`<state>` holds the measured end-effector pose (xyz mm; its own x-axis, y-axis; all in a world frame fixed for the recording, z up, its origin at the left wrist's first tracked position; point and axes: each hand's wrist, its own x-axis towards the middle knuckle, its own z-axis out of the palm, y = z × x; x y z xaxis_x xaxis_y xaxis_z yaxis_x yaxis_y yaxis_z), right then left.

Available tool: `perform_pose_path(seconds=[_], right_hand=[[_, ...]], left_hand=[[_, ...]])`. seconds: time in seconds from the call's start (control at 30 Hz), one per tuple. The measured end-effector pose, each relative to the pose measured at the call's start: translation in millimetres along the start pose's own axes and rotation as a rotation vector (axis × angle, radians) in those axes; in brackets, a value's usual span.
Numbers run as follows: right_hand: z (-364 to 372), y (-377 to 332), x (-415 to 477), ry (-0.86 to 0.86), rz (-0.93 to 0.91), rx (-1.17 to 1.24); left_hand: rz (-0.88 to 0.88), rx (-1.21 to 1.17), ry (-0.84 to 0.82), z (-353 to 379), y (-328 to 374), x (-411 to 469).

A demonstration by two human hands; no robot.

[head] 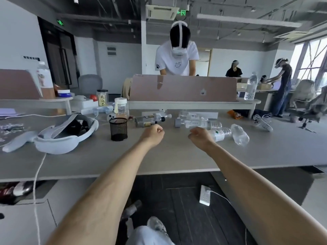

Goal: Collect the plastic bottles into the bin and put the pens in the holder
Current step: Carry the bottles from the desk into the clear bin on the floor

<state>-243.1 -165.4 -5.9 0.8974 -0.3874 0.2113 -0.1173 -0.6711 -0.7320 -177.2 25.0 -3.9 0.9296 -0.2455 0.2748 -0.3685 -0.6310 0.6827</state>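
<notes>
- both arms reach out over the desk [177, 156]; the left hand [153, 134] is a loose fist holding nothing, poised near the bottles.
- right hand [200, 136] has its fingers curled in, seemingly empty, just beside a lying clear bottle [222, 133].
- more plastic bottles [152, 119] lie scattered behind, so collecting looks not yet begun.
- mesh holder [118, 129] stands upright at left; no pens or bin visible.

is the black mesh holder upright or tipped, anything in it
Upright: the holder stands on its base on the desk, open rim facing up. It looks empty; no pens stick out above the rim, and the mesh shows nothing inside.
</notes>
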Motion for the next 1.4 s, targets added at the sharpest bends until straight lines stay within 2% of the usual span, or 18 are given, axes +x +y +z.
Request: perform_pose_path(seconds=[0.2, 0.33, 0.47, 0.6, 0.7, 0.83, 1.0, 1.1, 1.2, 1.3, 1.4], right_hand=[[-17, 28, 62, -0.061, -0.028, -0.286], [-45, 62, 105, -0.055, -0.007, -0.648], [-51, 88, 139, -0.162, -0.026, -0.938], [-41, 96, 156, -0.236, -0.139, -1.101], [-31, 90, 162, -0.265, -0.220, -1.108], [-15, 72, 168, -0.191, -0.224, -0.822], [24, 31, 180, 0.002, -0.115, -0.175], [53, 17, 191, -0.016, -0.026, 0.239], [73, 10, 198, -0.152, 0.089, 0.573], [82, 9, 204, -0.185, 0.154, 0.717], [83, 22, 211, -0.167, 0.139, 0.769]], left_hand=[[-0.048, 0.026, -0.053, 24, -32, 44], [-0.057, 0.038, -0.092, 53, -35, 78], [-0.026, 0.012, -0.133, 80, -24, 113], [0.012, 0.008, -0.159, 96, -17, 141], [0.013, -0.001, -0.148, 97, -23, 152], [-0.038, 0.007, -0.076, 76, -41, 160], [-0.046, 0.101, -0.020, 47, -68, 171], [0.026, 0.216, -0.023, 40, -84, 188], [0.041, 0.327, -0.042, 35, -95, 215], [0.017, 0.466, -0.055, 33, -101, 247], [0.055, 0.727, -0.098, 33, -106, 278]])
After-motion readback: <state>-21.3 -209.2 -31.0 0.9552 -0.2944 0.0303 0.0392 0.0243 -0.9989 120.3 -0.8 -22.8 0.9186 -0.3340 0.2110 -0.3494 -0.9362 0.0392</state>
